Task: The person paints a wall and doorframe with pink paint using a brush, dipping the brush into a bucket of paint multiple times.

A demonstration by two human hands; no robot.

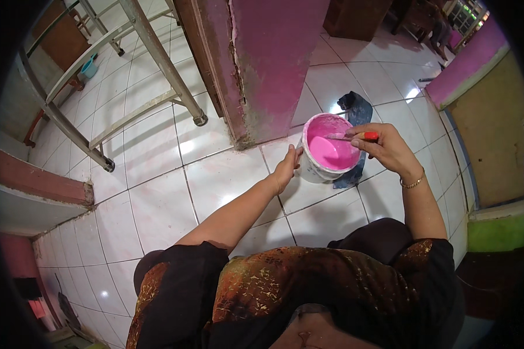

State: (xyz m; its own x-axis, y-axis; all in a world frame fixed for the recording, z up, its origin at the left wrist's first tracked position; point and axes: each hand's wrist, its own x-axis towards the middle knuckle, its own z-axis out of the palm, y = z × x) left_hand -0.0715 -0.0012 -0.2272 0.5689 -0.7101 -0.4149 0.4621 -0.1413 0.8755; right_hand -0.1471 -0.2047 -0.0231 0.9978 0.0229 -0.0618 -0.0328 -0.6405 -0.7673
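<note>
A white paint bucket with bright pink paint inside stands on the white floor tiles. My left hand holds the bucket's left side, fingers curled against it. My right hand grips a paintbrush with a red-tipped handle over the bucket, its head down at the pink paint. A crumpled dark blue cloth or plastic sheet lies behind and beside the bucket, partly hidden by it.
A metal stepladder or scaffold stands at the left. A pink pillar with chipped edges rises ahead. Beyond are a small blue bucket, brown furniture and part of a person. A pink-painted wall edge runs along the right.
</note>
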